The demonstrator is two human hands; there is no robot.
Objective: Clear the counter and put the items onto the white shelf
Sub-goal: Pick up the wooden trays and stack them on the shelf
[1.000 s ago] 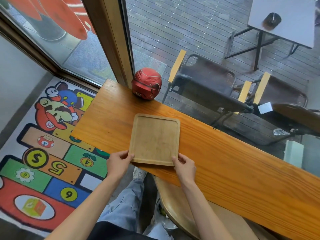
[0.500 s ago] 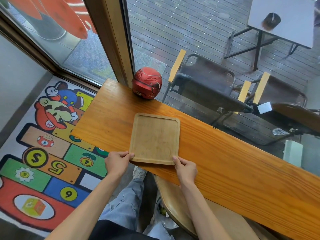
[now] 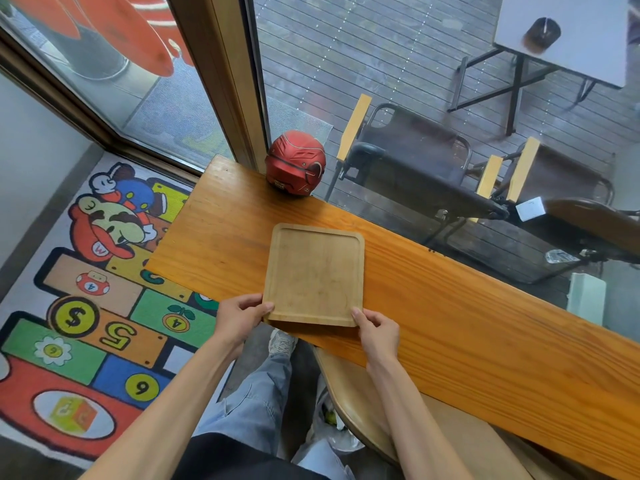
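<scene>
A pale wooden tray [image 3: 313, 273] with a raised rim lies on the orange-brown wooden counter [image 3: 450, 317], its near edge lifted a little off the wood. My left hand [image 3: 239, 315] grips the tray's near left corner, thumb on top. At the near right corner my right hand [image 3: 375, 329] pinches the rim. A red helmet [image 3: 295, 162] stands at the counter's far edge against the window. The white shelf is not in view.
A wooden stool seat [image 3: 349, 400] sits under the counter by my legs. A colourful cartoon rug [image 3: 86, 306] covers the floor to the left. Beyond the window glass stand dark chairs [image 3: 415, 161] and a white table [image 3: 568, 32] on a deck.
Both hands have closed tighter on the tray's near corners, and its near edge has risen slightly off the counter. The helmet has not moved.
</scene>
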